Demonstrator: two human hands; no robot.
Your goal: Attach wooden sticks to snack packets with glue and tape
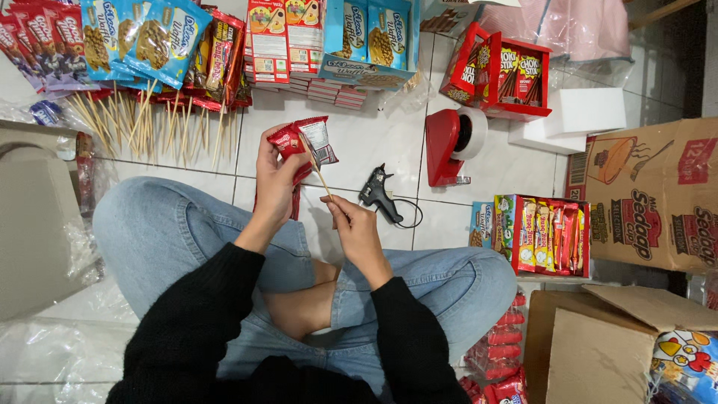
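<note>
I sit cross-legged on a white tiled floor in blue jeans and a black sweater. My left hand [275, 179] grips a small red snack packet [305, 141] above my left knee. A thin wooden skewer [320, 176] lies against the packet's back and runs down to my right hand [357, 228], which pinches its lower end. A black glue gun [380, 196] lies on the floor just right of my right hand, not touched.
Wooden skewers [149, 123] with blue and red snack packs lie at the upper left. A red tape dispenser [451, 144], white foam blocks [576, 118], open boxes of snack bars [550, 236] and a large cardboard carton [658, 194] stand at the right.
</note>
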